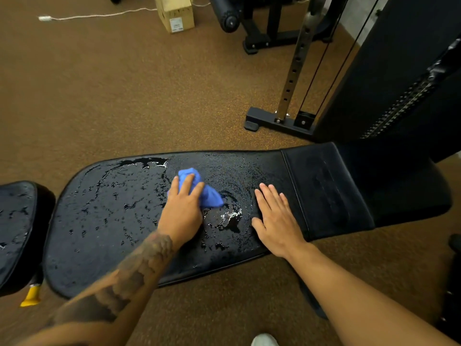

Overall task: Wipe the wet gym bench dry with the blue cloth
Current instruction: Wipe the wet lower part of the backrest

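Note:
The black padded gym bench (pixel 104 216) stretches left to right across the view, its long pad covered in water beads and puddles. My left hand (pixel 183 207) presses the crumpled blue cloth (pixel 209 193) onto the middle of the pad with straight fingers. The cloth sticks out beyond my fingers and to their right. My right hand (pixel 275 221) lies flat, fingers straight, on the pad just right of a shiny puddle (pixel 228 217). Right of that hand a duller headrest section (pixel 329 191) shows no puddles.
A second wet pad (pixel 15 228) sits at far left, with a yellow part (pixel 31 295) under it. A cable machine base (pixel 279 122) and dark upright (pixel 389 71) stand behind right. A cardboard box (pixel 175 13) and white cord (pixel 99 15) lie on brown floor.

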Demonstrator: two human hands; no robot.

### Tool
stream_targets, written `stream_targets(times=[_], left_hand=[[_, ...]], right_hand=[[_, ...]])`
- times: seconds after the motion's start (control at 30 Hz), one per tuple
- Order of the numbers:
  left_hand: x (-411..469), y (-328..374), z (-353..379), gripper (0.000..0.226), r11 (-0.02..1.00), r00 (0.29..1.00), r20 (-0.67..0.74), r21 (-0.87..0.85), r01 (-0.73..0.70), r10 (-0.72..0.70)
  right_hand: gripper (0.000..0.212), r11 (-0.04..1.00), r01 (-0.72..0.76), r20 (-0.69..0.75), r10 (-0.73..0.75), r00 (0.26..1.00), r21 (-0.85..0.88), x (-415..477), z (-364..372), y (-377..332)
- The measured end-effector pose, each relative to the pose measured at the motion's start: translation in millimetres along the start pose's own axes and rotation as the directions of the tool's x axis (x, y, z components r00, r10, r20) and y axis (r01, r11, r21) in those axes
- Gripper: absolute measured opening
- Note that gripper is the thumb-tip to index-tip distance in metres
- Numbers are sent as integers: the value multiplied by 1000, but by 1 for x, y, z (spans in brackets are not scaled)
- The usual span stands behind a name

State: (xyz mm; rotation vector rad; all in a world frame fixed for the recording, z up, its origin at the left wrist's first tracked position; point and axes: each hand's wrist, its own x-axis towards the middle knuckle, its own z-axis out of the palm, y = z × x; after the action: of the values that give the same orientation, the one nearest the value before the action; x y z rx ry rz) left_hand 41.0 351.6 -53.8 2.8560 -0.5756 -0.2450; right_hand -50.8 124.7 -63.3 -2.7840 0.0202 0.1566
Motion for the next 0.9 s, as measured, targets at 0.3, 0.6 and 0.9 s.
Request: stream_targets(times=[0.3, 0.6, 0.9], left_hand=[[-67, 71, 20, 59, 970, 969, 60, 24, -243, 241], [-8, 29, -1, 56, 995, 999, 32, 89, -39, 36], [-118, 68, 15, 63, 980, 985, 66, 108, -167, 161]], right_hand=[[76, 1000, 14, 7, -14, 1000, 15, 1, -1, 2], [67, 999, 11, -8, -10, 1000, 31, 1, 1, 3], [69, 999, 19, -30, -17, 999, 34, 1, 2, 4]])
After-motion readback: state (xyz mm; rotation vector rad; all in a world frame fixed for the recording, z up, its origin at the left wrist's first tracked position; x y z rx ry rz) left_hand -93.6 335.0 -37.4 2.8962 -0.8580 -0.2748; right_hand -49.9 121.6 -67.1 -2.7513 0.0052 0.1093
